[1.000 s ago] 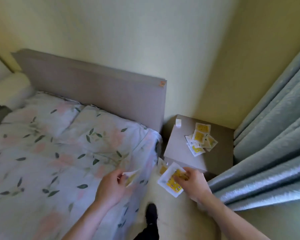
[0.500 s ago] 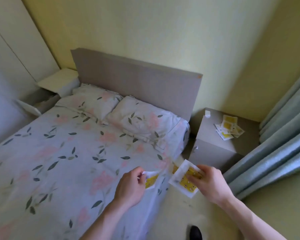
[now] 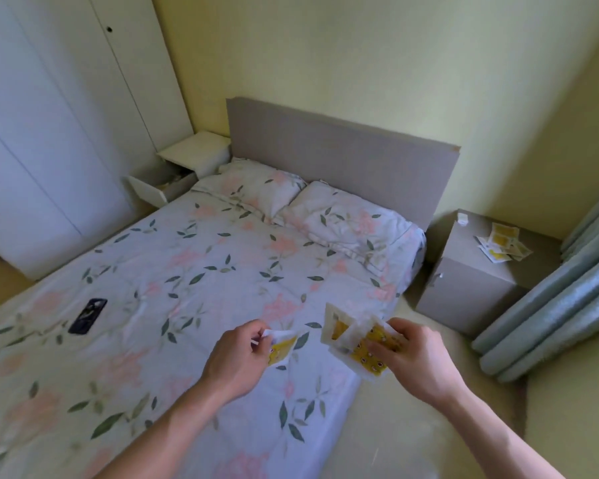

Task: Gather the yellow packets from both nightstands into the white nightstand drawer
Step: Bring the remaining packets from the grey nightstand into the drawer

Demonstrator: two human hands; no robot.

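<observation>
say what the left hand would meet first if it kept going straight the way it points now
Probably the bed: the left hand, pinching a yellow packet, points up and slightly right over the floral cover toward the pillows. Depth is unclear.

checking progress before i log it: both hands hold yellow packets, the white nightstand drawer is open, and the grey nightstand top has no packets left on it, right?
Not quite. The head view shows several yellow packets still lying on the grey nightstand. The rest holds: the left hand pinches one packet, the right hand holds a few packets, and the white nightstand drawer stands open.
</observation>
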